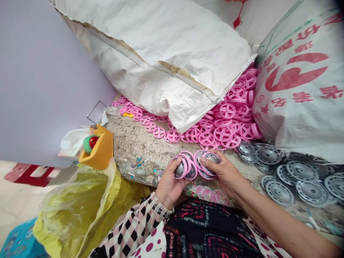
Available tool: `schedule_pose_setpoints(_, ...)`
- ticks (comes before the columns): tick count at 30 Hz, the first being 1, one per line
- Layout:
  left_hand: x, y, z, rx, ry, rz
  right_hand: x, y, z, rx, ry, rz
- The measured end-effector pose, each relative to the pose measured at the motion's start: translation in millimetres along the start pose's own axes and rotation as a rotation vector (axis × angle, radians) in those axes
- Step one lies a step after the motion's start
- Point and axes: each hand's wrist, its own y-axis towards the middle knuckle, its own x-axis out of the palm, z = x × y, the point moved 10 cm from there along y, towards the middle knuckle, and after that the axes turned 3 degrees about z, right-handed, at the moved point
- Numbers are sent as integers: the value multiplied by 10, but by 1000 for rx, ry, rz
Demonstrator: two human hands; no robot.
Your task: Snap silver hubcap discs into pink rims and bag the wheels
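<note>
My left hand (170, 184) and my right hand (224, 173) grip a row of pink plastic wheels (196, 165) between them, several of them fitted with silver discs. The left fingers curl around one end of the row, and the right fingers pinch the other end. Behind my hands, a heap of loose pink wheels (223, 123) spreads across a worn, paint-flecked work surface (134, 148). Silver spoked discs (301, 171) lie in a cluster to the right of my right hand, within a short reach.
A white woven sack (150, 61) rests on the pink heap, and a printed sack (298, 86) stands at the right. To the left are an orange holder (100, 148), a yellow plastic bag (80, 204), and a lavender panel (45, 82).
</note>
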Motion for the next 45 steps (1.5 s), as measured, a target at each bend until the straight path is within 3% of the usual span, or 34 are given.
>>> schedule_pose_setpoints(3, -120, -137, 144, 5, -44, 5, 319, -65, 32, 13, -34, -99)
schedule_pose_setpoints(6, -356, -326, 441, 84, -93, 51, 775, -150, 102, 23, -54, -259)
schedule_pose_setpoints(13, -1208, -1075, 1522, 425, -78, 237, 2237, -607, 445, 221, -64, -666)
schedule_pose_setpoints(16, -1598, -1434, 1918, 538, -59, 319, 2851, -811, 642, 313, -62, -752)
schedule_pose_setpoints(19, -2003, -1706, 2164, 605, -44, 443, 3321, -975, 904, 416, -71, -813)
schedule_pose_setpoints(22, -2326, -1779, 2190, 537, 27, 531, 3546, -1075, 1122, 470, -102, -870)
schedule_pose_setpoints(26, -2637, -1730, 2057, 402, 148, 674, 3372, -1067, 1222, 491, -155, -860)
schedule_pose_setpoints(29, -2611, -1745, 2117, 567, 211, 789, 3045, -1023, 1090, 441, -175, -841)
schedule_pose_setpoints(31, -2321, -1692, 2169, 734, 304, 731, 2790, -1017, 993, 420, -208, -852)
schedule_pose_setpoints(34, -1659, -1529, 2103, 941, 461, 545, 2314, -1003, 984, 468, -336, -842)
schedule_pose_setpoints(37, -1070, -1098, 1794, 892, 538, 330, 1839, -964, 986, 444, -435, -840)
schedule_pose_setpoints(40, -615, -539, 1492, 801, 639, 137, 1394, -860, 888, 272, -520, -775)
schedule_pose_setpoints(42, -451, -222, 1458, 835, 719, 135, 1125, -812, 792, 163, -551, -708)
schedule_pose_setpoints(45, -236, 145, 1579, 945, 905, 200, 779, -782, 666, 86, -528, -598)
